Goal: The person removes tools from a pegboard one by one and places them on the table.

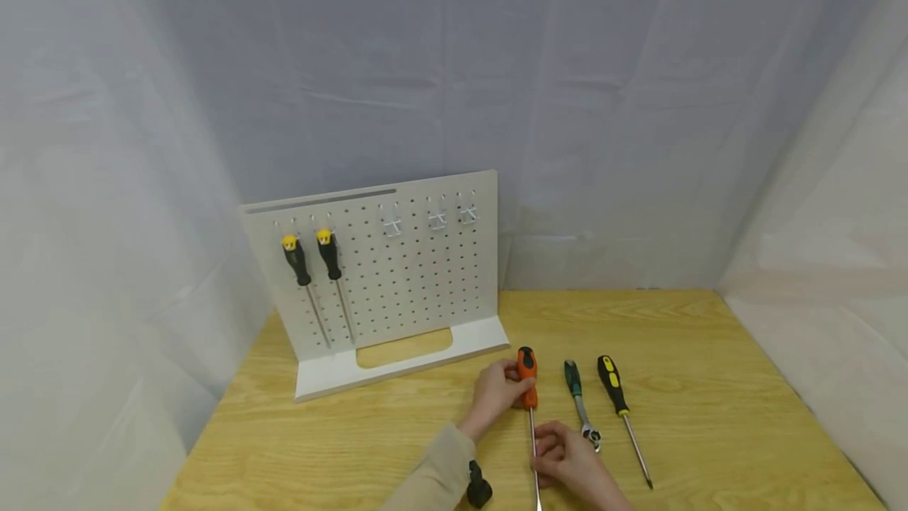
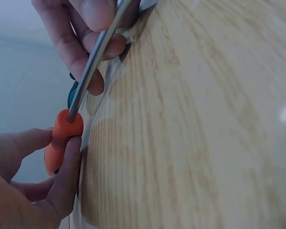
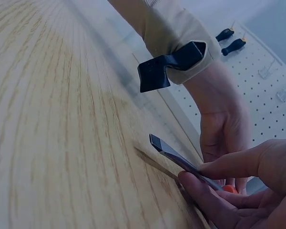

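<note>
An orange-handled flat-blade screwdriver (image 1: pixel 527 369) lies lengthwise between my two hands, its handle toward the pegboard. My left hand (image 1: pixel 494 394) grips the orange handle between thumb and fingers. Lower down, my right hand (image 1: pixel 573 462) pinches the steel shaft. In the right wrist view the flat tip (image 3: pixel 163 146) juts past the right thumb and finger, slightly above the wood, with its shadow beneath. The left wrist view shows the shaft (image 2: pixel 97 56) running from the handle up to the right fingers.
A white pegboard (image 1: pixel 397 282) stands behind, with two black-and-yellow screwdrivers (image 1: pixel 329 255) hanging at its left and clear hooks (image 1: pixel 437 218) farther right. Right of my hands lie a green-handled ratchet (image 1: pixel 573 378) and a black-and-yellow screwdriver (image 1: pixel 614 385) on the wooden table (image 1: pixel 716 393).
</note>
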`<state>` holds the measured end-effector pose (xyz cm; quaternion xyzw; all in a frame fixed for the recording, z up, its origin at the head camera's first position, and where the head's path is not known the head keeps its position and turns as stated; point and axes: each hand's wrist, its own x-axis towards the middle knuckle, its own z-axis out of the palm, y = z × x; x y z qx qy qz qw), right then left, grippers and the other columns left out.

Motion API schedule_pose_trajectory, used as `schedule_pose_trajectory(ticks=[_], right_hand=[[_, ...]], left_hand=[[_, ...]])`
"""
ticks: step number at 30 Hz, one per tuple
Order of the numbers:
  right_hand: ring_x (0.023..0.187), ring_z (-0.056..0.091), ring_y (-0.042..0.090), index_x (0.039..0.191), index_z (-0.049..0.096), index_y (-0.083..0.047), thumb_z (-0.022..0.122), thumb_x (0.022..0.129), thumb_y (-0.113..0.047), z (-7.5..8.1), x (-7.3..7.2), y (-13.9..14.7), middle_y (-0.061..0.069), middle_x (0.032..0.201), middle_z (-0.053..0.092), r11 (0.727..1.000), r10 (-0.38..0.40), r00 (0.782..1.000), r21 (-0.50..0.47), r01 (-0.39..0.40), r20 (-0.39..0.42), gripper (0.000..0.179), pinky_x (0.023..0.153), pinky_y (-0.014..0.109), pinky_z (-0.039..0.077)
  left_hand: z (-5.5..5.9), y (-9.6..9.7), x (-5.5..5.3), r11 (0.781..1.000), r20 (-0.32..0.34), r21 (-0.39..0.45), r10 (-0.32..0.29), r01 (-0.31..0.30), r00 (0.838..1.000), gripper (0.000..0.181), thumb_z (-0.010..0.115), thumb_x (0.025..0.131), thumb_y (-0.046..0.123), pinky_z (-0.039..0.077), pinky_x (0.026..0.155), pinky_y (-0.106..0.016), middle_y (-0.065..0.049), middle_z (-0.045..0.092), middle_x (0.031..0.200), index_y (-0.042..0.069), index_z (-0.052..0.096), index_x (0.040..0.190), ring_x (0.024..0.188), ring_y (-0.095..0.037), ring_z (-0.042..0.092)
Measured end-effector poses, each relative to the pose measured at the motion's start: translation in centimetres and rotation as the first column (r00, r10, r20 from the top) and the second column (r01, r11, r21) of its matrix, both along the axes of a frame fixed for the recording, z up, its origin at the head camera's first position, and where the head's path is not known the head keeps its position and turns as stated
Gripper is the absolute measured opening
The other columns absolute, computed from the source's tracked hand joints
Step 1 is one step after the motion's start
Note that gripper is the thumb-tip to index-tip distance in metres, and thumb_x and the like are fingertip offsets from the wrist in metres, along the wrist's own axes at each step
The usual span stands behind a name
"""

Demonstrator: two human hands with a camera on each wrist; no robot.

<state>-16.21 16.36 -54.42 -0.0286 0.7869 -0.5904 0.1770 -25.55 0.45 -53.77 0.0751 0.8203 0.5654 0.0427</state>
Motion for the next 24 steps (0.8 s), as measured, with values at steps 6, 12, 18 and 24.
schedule_pose_trajectory(ticks=[6,12,18,24], right_hand=[[0.074,0.063,0.015,0.12,0.055,0.013,0.073,0.086,0.005,0.18,0.17,-0.11,0.007,0.089,0.062,1.0,0.0,1.0,0.029,0.001,-0.007,0.04,0.063,0.035,0.062],[0.074,0.062,0.015,0.119,0.055,0.012,0.074,0.086,0.004,-0.06,0.13,-0.35,0.006,0.089,0.062,0.999,0.001,1.0,0.049,0.0,-0.015,0.039,0.062,0.035,0.062],[0.072,0.063,0.016,0.117,0.057,0.011,0.075,0.085,0.002,0.04,0.23,-0.39,0.004,0.086,0.062,0.996,0.027,0.997,0.084,-0.021,-0.071,0.038,0.058,0.032,0.06],[0.069,0.063,0.016,0.114,0.056,0.009,0.075,0.084,0.001,0.31,0.41,-0.28,0.004,0.085,0.061,0.994,0.043,0.994,0.107,-0.032,-0.096,0.036,0.056,0.029,0.059]], left_hand=[[0.09,-0.12,0.4,1.0,-0.048,0.012,-0.016,0.016,0.999,0.031,0.08,0.087,0.012,0.059,0.061,-0.021,-0.005,0.068,0.084,-0.007,0.067,0.108,0.072,-0.008,0.066],[0.0,-0.14,0.34,1.0,-0.017,0.031,-0.004,0.005,1.0,0.044,0.081,0.085,0.007,0.059,0.059,-0.023,-0.011,0.071,0.091,-0.007,0.06,0.122,0.079,-0.016,0.067],[-0.06,-0.25,0.3,1.0,-0.001,0.017,0.0,0.0,1.0,0.045,0.08,0.086,0.008,0.059,0.056,-0.022,-0.009,0.069,0.09,-0.005,0.059,0.124,0.074,-0.013,0.065],[0.01,-0.28,0.36,1.0,-0.01,0.012,-0.004,0.004,1.0,0.044,0.08,0.086,0.006,0.059,0.057,-0.024,-0.011,0.069,0.089,-0.006,0.059,0.123,0.072,-0.015,0.066]])
